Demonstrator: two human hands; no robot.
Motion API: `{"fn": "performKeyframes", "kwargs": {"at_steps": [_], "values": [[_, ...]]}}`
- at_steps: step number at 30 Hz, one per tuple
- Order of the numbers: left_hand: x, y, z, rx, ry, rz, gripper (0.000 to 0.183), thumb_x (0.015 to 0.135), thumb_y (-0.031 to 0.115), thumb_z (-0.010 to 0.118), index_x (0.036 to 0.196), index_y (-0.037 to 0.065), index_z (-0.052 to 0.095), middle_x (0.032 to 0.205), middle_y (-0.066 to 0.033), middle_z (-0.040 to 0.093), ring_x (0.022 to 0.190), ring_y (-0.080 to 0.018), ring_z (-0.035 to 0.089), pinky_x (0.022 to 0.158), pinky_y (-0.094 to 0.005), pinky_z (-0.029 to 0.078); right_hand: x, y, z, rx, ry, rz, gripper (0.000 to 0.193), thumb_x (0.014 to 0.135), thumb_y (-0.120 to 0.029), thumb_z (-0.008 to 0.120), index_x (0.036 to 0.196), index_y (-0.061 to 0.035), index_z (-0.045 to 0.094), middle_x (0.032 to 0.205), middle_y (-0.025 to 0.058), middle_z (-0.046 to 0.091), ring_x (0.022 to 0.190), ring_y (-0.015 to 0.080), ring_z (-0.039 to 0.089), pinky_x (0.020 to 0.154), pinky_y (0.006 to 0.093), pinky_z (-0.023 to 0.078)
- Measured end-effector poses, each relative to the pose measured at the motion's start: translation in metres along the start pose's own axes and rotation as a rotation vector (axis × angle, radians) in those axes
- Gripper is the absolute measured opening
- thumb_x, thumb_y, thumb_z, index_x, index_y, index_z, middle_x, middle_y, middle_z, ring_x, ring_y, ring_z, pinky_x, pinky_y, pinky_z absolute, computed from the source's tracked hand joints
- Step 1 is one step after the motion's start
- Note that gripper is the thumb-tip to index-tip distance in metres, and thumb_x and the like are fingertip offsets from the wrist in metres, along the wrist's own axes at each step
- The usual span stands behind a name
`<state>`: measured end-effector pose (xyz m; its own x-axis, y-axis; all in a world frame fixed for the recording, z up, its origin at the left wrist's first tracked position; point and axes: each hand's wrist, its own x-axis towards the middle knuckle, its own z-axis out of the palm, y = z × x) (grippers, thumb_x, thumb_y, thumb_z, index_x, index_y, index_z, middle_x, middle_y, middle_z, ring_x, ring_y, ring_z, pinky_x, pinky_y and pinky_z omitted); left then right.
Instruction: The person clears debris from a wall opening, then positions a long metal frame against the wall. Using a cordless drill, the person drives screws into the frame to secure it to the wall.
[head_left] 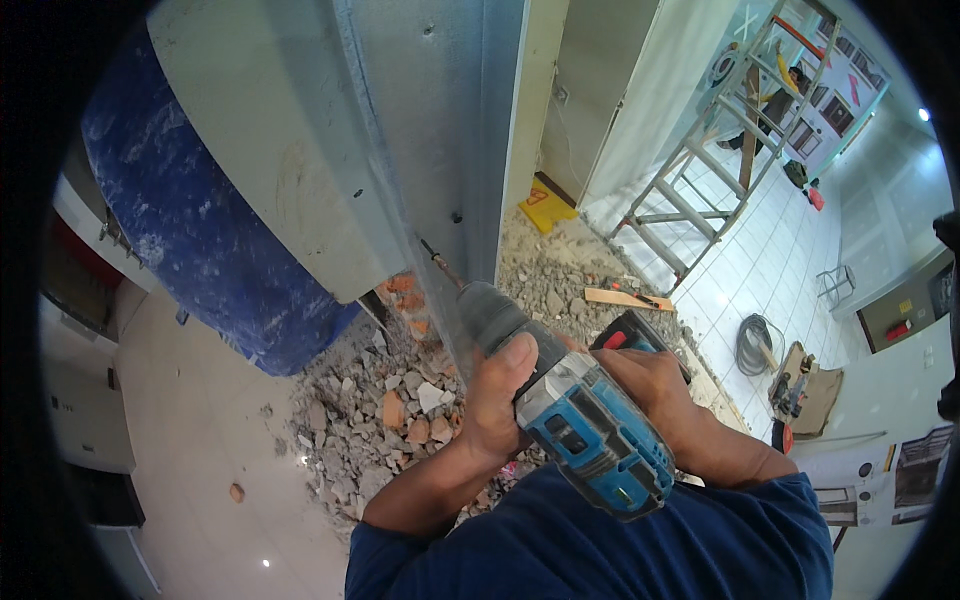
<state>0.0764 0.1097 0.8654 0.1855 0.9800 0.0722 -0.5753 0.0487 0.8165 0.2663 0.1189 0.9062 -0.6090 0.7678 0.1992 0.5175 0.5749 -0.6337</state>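
A blue and black cordless drill (598, 432) is held in front of my chest, pointing up and to the left. My left hand (500, 392) wraps round its front end just behind the black chuck (490, 312), thumb on top. Closed round its grip is my right hand (655, 392); the drill body partly hides those fingers. The battery (640, 340) shows beyond the right hand. A thin bit (445, 268) reaches to the grey metal channel (425, 110), its tip close to the channel's folded edge. Whether it touches the metal I cannot tell. Dark screws or holes dot the channel.
Rubble (400, 385) with broken bricks lies below the channel. A dusty blue sheet (200, 220) hangs at the left. To the right are a yellow sign (547, 206), a wood strip (625, 298), a stepladder (690, 205), coiled cable (757, 345) and, far off, another person (775, 105).
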Motion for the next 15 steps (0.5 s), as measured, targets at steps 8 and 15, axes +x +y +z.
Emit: {"fn": "performKeyframes", "kwargs": {"at_steps": [8, 15], "values": [[-0.0001, 0.0002, 0.0034, -0.006, 0.046, -0.016, 0.067, 0.094, 0.057, 0.038, 0.102, -0.004, 0.064, 0.087, -0.0149, 0.069, 0.079, -0.0222, 0.067, 0.076, -0.0354, 0.055, 0.0011, -0.0011, -0.0009, -0.030, -0.001, -0.021, 0.040, 0.075, -0.023, 0.072, 0.108, -0.0036, 0.060, 0.083, 0.0173, 0.065, 0.075, 0.0371, 0.066, 0.066, 0.0450, 0.053], [-0.0023, 0.0015, 0.0029, 0.024, 0.038, -0.023, 0.066, 0.094, 0.057, 0.039, 0.102, -0.004, 0.064, 0.087, -0.0143, 0.068, 0.078, -0.0217, 0.066, 0.075, -0.0356, 0.055, 0.0030, -0.0016, -0.0031, -0.037, -0.011, -0.034, 0.035, 0.076, -0.022, 0.071, 0.104, -0.0043, 0.060, 0.081, 0.0166, 0.065, 0.075, 0.0370, 0.066, 0.066, 0.0447, 0.053]]}}
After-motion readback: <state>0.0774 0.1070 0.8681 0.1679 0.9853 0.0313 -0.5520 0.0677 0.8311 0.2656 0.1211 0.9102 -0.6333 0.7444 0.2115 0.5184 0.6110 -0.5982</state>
